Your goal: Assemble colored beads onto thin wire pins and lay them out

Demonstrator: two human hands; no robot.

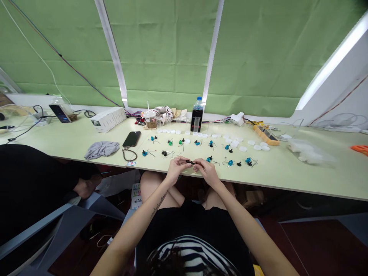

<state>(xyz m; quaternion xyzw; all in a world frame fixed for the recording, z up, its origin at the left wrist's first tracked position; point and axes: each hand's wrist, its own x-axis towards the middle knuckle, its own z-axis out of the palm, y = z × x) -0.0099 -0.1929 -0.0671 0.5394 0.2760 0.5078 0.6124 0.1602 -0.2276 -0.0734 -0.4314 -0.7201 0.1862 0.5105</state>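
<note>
Both my hands meet just above the table's front edge. My left hand [177, 168] pinches one end of a small dark part [190, 162], while my right hand [207, 171] grips its other end; its exact kind is too small to make out. Around them on the table [310, 168] lie small groups of blue and black knob-like parts with thin bent metal pins. Nearest are a black part [164, 153] to the left and a blue part [208, 159] to the right. Two groups farther back have a green part [170, 143].
Round white caps [243, 148] line the back. Behind stand a bottle [198, 103], a phone [196, 119] and a drink cup [150, 120]. At left are another phone [132, 139], a grey cloth [102, 150] and white boxes [108, 119]. A person in black [34, 188] sits at left.
</note>
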